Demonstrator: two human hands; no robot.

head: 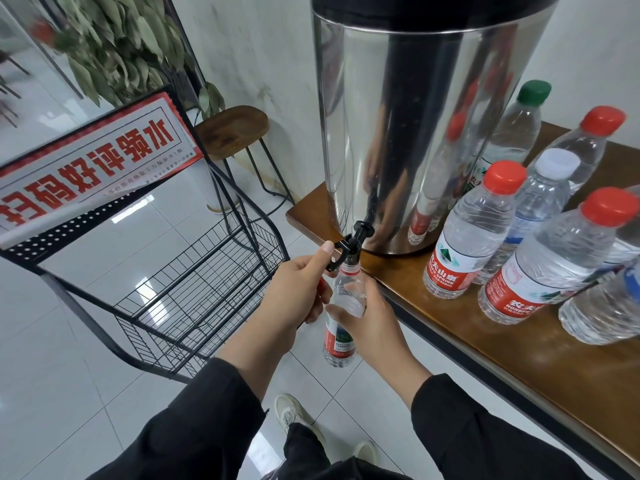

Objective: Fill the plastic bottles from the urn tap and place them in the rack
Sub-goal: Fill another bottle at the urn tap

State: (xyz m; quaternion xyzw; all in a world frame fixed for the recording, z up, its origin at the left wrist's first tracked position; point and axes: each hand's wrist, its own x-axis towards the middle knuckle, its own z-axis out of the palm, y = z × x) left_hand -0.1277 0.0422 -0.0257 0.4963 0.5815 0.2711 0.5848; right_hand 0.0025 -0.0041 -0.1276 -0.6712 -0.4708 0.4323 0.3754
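The right hand (367,317) grips an uncapped bottle (341,320), fingers curled round it, its mouth right under the urn (408,126) tap (349,249). The left hand (294,292) has its thumb on the tap lever, other fingers curled, perhaps round a red cap. Capped bottles (471,230) stand on the table (519,358); the wire rack (194,292) sits left.

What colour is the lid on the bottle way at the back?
Green. The back bottle's cap shows clearly in the head view, beside the urn.

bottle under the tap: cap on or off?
Off. The bottle has a bare neck right under the tap; the right hand grips its body upright.
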